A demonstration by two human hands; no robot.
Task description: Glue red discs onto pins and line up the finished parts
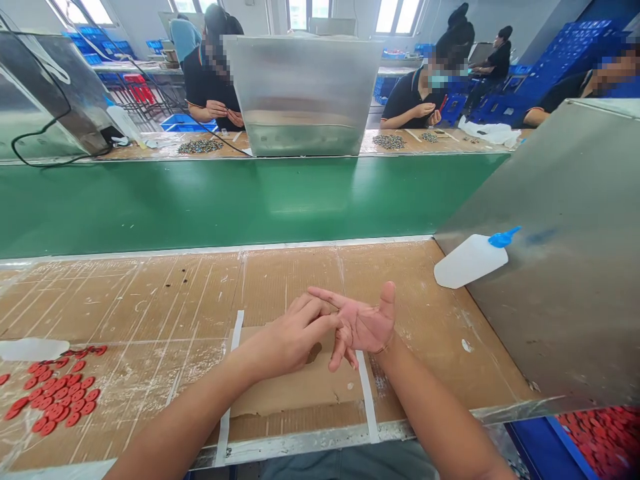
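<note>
My left hand [297, 333] reaches in palm down, its bent fingers slightly apart and touching the fingers and palm edge of my right hand. Turned palm up, my right hand [364, 325] is open, with thumb and index finger stretched out and the other fingers bent downward. I see no object in either hand. Where the hands meet, some fingertips are hidden. Both are above a brown cardboard sheet [295, 393] bordered by white tape strips [369, 400] on the worktable.
Red discs [63, 397] lie at left beside a white bottle [33, 349]. At right, a blue-tipped squeeze bottle [470, 261] leans against a metal panel [560, 267]. A blue bin [547, 443] holds more red pieces. Beyond the green belt [225, 200], several people sit working.
</note>
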